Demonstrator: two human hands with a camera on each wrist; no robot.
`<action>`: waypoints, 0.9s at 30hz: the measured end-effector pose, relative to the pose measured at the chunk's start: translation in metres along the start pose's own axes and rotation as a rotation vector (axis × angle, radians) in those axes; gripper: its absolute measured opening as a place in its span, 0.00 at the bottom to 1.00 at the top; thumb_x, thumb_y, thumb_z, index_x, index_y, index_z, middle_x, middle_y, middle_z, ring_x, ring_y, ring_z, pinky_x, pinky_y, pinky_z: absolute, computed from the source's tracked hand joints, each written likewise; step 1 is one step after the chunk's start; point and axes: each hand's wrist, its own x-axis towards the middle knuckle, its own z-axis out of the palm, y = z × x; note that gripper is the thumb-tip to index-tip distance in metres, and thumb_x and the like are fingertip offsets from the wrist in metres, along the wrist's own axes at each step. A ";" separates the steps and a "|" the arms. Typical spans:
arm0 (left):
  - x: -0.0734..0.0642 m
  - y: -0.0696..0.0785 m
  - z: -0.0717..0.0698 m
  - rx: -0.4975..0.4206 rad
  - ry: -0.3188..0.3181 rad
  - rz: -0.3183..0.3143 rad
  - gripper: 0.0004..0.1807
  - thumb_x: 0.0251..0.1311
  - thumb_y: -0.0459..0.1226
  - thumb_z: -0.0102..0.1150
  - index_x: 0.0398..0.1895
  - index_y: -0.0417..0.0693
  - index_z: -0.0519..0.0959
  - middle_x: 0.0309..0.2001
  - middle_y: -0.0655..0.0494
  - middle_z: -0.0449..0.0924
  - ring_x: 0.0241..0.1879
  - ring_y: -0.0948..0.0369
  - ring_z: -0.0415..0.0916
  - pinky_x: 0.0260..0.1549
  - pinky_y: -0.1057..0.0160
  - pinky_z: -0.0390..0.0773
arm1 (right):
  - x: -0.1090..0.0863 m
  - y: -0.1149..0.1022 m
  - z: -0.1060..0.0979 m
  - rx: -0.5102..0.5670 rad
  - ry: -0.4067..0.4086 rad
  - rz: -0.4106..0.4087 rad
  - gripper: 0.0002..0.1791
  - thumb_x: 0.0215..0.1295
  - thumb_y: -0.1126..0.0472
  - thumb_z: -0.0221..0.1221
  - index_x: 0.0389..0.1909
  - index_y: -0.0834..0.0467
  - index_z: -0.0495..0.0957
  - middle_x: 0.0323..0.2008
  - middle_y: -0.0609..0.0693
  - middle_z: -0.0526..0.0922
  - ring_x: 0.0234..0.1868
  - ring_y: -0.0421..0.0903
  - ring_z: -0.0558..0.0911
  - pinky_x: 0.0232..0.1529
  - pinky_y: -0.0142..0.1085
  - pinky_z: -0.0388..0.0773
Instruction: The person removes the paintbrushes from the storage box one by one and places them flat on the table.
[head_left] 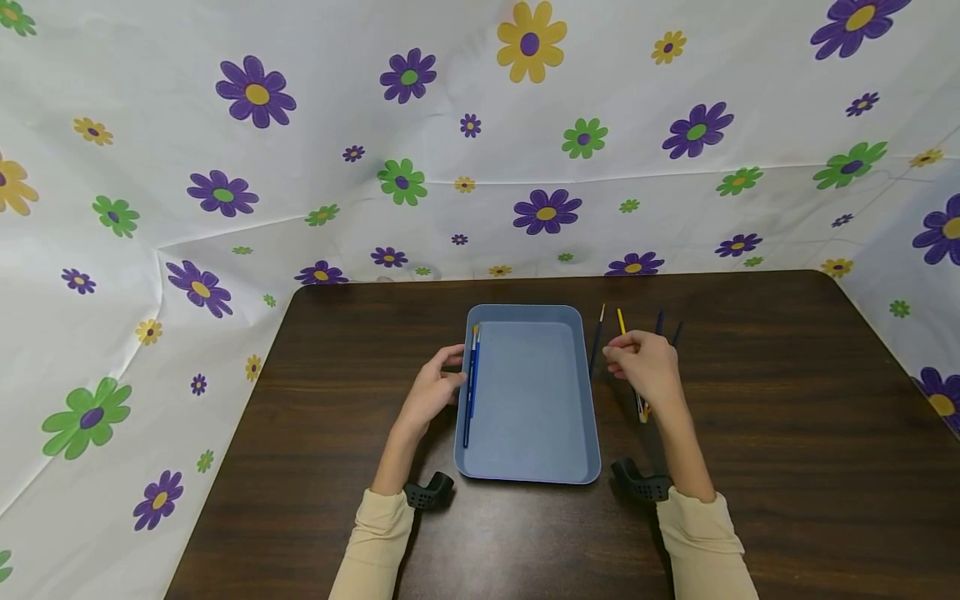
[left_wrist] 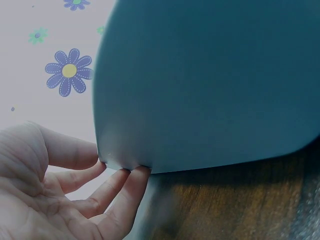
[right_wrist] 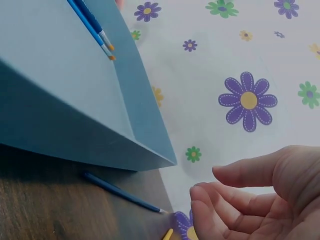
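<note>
A blue-grey tray (head_left: 532, 400) lies on the table, long side running away from me. Two blue paintbrushes (head_left: 472, 383) rest side by side along its left wall. My left hand (head_left: 429, 387) holds the tray's left edge; in the left wrist view its thumb and fingertips (left_wrist: 136, 175) meet the tray's edge. To the tray's right, my right hand (head_left: 647, 365) hovers over several paintbrushes, fingers loosely bent, nothing between thumb and fingers. A dark blue paintbrush (head_left: 596, 343) lies closest to the tray, beside a yellow paintbrush (head_left: 621, 322). Part of this group is hidden under the hand.
A dark brown wooden table (head_left: 787, 400) extends to both sides. Behind it hangs a white cloth (head_left: 315, 150) with purple, green and yellow flowers. Black wrist mounts (head_left: 641, 482) sit at both cuffs, close to the tray's near corners.
</note>
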 end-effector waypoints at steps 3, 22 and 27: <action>-0.001 0.001 0.000 0.002 0.002 -0.002 0.28 0.72 0.29 0.51 0.74 0.41 0.69 0.64 0.36 0.71 0.50 0.47 0.78 0.36 0.55 0.83 | -0.001 -0.003 0.000 0.003 0.002 -0.009 0.12 0.72 0.65 0.62 0.45 0.73 0.82 0.32 0.60 0.87 0.27 0.41 0.85 0.29 0.28 0.82; -0.002 0.002 0.000 0.005 -0.001 0.002 0.28 0.71 0.29 0.52 0.74 0.40 0.69 0.65 0.36 0.71 0.51 0.46 0.78 0.37 0.54 0.83 | -0.011 -0.020 0.009 0.052 -0.066 -0.117 0.12 0.73 0.65 0.61 0.46 0.72 0.83 0.35 0.62 0.87 0.33 0.52 0.88 0.36 0.38 0.86; -0.002 0.002 0.000 0.010 -0.003 0.004 0.27 0.72 0.29 0.51 0.74 0.40 0.69 0.64 0.36 0.71 0.51 0.46 0.78 0.37 0.54 0.83 | -0.013 -0.024 0.014 0.055 -0.082 -0.138 0.11 0.72 0.66 0.61 0.45 0.72 0.83 0.32 0.61 0.87 0.33 0.55 0.87 0.36 0.39 0.86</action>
